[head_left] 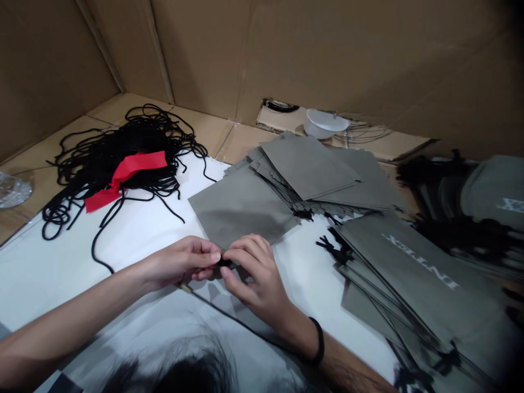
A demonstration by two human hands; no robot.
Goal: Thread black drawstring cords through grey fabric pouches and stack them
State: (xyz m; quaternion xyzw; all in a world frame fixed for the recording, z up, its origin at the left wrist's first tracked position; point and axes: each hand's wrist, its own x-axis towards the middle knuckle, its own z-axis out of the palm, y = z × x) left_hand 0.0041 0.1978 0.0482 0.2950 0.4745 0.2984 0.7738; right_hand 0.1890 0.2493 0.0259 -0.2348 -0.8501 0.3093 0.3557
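Note:
My left hand (180, 263) and my right hand (251, 275) meet at the near edge of a flat grey bag (241, 207) lying on the white sheet (135, 229). Both hands pinch a small black cord end (224, 262) between their fingertips, right where the bag's edge is. A black band sits on my right wrist. The cord's length is hidden under my fingers.
A tangle of black cords (123, 158) tied with a red strip (126, 174) lies at the left. Stacks of grey bags (315, 169) and printed grey bags (413, 267) fill the right. A white bowl (325, 123) stands at the back. Cardboard walls (286, 49) surround the surface.

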